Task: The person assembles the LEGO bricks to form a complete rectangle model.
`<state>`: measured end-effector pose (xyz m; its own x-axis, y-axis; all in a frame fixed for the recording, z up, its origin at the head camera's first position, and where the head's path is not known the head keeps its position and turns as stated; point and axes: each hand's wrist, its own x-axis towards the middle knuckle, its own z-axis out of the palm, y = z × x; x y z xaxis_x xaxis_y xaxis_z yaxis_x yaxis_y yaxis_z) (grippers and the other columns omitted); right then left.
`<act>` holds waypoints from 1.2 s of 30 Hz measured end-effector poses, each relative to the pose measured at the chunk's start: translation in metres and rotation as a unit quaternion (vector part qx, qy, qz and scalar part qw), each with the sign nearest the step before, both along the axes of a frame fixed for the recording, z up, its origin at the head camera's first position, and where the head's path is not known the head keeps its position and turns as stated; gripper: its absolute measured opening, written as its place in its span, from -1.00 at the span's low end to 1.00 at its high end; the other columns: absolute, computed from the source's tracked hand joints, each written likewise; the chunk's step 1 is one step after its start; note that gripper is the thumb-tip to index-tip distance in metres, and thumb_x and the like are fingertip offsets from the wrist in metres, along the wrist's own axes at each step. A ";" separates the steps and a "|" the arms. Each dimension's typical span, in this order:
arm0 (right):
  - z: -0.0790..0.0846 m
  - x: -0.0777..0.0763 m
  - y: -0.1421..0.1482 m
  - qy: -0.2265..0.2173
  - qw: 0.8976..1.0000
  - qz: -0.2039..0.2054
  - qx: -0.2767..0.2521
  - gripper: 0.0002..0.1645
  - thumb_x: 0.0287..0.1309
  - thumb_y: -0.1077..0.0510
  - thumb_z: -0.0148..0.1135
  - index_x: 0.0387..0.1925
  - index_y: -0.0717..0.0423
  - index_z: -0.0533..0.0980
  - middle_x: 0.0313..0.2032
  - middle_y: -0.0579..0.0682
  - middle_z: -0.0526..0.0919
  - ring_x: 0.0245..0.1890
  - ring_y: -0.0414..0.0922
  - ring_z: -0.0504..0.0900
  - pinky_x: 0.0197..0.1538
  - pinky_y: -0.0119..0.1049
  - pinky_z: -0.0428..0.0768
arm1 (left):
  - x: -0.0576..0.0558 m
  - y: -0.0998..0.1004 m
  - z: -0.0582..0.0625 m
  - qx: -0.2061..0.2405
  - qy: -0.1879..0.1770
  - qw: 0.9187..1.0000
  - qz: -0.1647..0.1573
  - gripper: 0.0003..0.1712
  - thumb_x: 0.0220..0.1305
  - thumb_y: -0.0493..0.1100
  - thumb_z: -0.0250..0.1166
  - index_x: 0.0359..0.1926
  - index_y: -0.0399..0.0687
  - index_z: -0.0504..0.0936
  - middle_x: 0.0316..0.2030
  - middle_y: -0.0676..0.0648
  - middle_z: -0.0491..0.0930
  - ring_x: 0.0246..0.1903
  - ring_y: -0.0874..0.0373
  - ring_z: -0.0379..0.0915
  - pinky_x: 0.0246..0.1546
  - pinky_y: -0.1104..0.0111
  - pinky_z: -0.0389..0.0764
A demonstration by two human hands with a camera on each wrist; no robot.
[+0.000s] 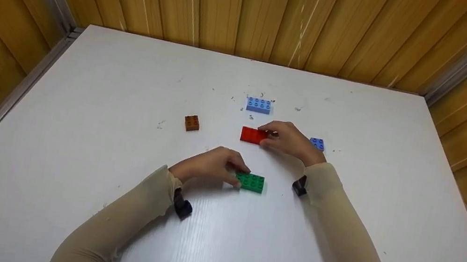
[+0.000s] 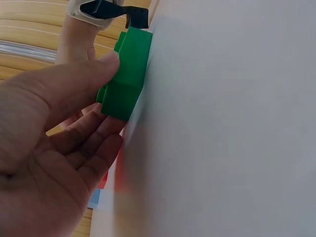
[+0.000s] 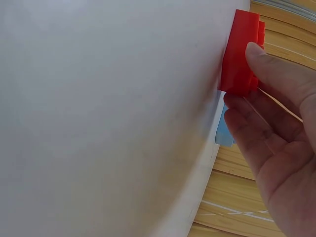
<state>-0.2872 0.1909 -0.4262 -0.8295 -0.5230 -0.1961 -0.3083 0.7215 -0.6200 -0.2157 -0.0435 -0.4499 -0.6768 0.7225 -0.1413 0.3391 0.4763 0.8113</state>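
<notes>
My left hand (image 1: 215, 166) pinches the left end of a green toy brick (image 1: 253, 182), studs up, at the middle of the table. In the left wrist view the thumb lies along one side of the green brick (image 2: 127, 74), with the fingers at its other side. Farther back, my right hand (image 1: 291, 141) grips the right end of a red brick (image 1: 251, 135). The right wrist view shows the thumb on the near long side of the red brick (image 3: 241, 54) and the fingertips at its end.
Behind the red brick sits a light blue brick (image 1: 258, 105). A small brown brick (image 1: 192, 123) lies to the left, and a small blue brick (image 1: 317, 143) is partly covered by my right hand. Wood-look panels (image 1: 258, 12) stand behind the white table (image 1: 92, 93).
</notes>
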 end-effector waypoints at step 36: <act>0.003 0.007 0.008 0.010 1.000 0.017 0.003 -0.53 0.13 0.17 0.35 0.11 0.13 0.56 0.07 0.10 0.62 0.08 0.01 0.55 0.25 -0.09 0.47 | -0.010 -0.011 0.008 -0.015 0.022 1.000 0.002 -0.61 0.11 -0.25 0.41 0.02 -0.14 0.68 -0.06 -0.06 0.67 -0.11 0.15 0.52 0.03 0.34 0.56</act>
